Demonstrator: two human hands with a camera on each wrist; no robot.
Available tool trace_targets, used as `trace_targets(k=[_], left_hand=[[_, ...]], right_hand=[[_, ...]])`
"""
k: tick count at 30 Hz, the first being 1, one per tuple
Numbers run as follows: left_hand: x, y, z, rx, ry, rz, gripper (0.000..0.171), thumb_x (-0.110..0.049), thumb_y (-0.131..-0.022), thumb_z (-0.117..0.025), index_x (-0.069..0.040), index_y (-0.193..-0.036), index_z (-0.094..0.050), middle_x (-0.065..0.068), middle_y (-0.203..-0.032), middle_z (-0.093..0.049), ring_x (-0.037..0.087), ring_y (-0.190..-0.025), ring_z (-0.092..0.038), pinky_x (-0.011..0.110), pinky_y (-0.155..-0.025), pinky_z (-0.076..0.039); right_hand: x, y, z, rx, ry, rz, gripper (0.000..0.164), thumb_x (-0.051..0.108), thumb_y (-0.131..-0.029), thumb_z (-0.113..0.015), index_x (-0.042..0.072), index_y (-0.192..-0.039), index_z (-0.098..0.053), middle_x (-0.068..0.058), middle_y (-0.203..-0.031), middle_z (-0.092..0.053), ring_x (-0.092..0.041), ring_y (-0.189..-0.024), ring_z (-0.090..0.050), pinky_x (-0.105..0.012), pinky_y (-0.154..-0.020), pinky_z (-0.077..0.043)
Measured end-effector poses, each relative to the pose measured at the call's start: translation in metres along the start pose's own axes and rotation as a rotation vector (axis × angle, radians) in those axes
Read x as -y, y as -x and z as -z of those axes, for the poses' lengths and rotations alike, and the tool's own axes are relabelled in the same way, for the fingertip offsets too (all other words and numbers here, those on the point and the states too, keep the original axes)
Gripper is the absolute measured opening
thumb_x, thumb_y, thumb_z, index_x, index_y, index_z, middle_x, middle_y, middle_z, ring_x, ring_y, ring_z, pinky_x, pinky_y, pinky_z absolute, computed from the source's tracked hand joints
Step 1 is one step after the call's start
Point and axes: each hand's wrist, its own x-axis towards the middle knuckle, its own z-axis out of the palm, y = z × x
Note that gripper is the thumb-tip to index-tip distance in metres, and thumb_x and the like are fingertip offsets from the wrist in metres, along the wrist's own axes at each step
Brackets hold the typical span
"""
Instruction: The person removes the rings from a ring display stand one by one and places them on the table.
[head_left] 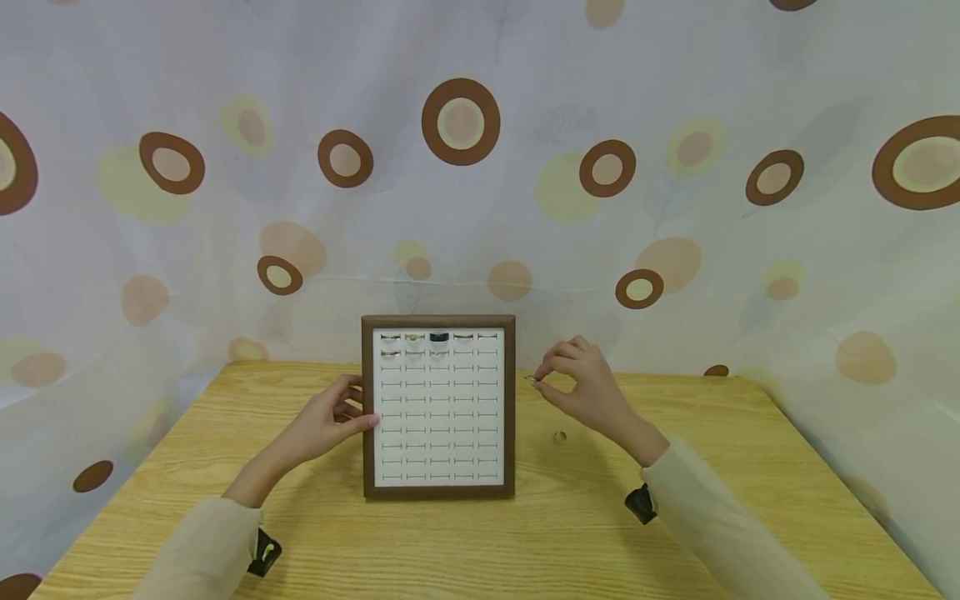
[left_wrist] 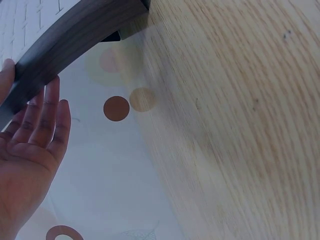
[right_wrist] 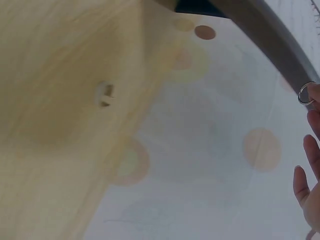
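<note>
The left hand [head_left: 330, 421] grips one frame [head_left: 509, 417], long axis running upward, facing the person, eight rings [head_left: 438, 337] inside; the right hand [head_left: 585, 383] pinches a ninth ring [head_left: 530, 378], a tenth ring [head_left: 560, 436] on the table [head_left: 450, 550].

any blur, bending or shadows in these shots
Head view: soft shadows on the table below the left hand and the right hand; left wrist view: the edge of the display frame looks bowed, probably lens distortion; right wrist view: the loose ring is blurred, the pinched ring crisper.
</note>
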Motion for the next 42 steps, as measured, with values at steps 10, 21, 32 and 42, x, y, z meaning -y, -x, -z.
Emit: trace_targets(k=[10,21,32,42], left_hand=[[0.000,0.000,0.000,-0.001,0.004,0.015,0.057,-0.028,-0.084,-0.066,0.000,-0.127,-0.039,0.017,-0.110,-0.056,0.020,-0.088,-0.062,0.027,-0.074,-0.050],[-0.002,0.001,0.001,0.008,0.016,0.015,0.055,-0.025,-0.085,-0.065,0.001,-0.127,-0.039,0.018,-0.110,-0.055,0.021,-0.090,-0.062,0.029,-0.075,-0.051],[-0.001,-0.001,0.000,0.013,0.016,0.036,0.058,-0.029,-0.084,-0.066,-0.001,-0.128,-0.038,0.016,-0.111,-0.055,0.021,-0.090,-0.061,0.028,-0.076,-0.051],[-0.002,0.001,0.001,0.016,0.025,0.022,0.057,-0.024,-0.085,-0.066,0.002,-0.127,-0.038,0.018,-0.109,-0.056,0.022,-0.090,-0.062,0.027,-0.075,-0.051]], right_hand=[[-0.014,0.039,-0.012,0.114,0.074,-0.042,0.017,0.011,-0.066,-0.080,0.018,-0.071,-0.066,0.004,-0.078,-0.060,-0.013,-0.075,-0.046,-0.031,-0.066,-0.035],[-0.023,0.068,-0.022,0.345,0.110,-0.087,0.013,0.012,-0.071,-0.075,0.020,-0.068,-0.066,0.006,-0.076,-0.059,-0.010,-0.070,-0.042,-0.028,-0.063,-0.030],[-0.023,0.080,-0.028,0.476,0.081,-0.129,0.010,0.016,-0.071,-0.076,0.019,-0.068,-0.067,0.008,-0.076,-0.057,-0.007,-0.071,-0.039,-0.025,-0.064,-0.028],[-0.025,0.081,-0.026,0.527,0.086,-0.087,0.009,0.016,-0.069,-0.078,0.019,-0.070,-0.070,0.007,-0.078,-0.059,-0.008,-0.073,-0.042,-0.026,-0.065,-0.034]])
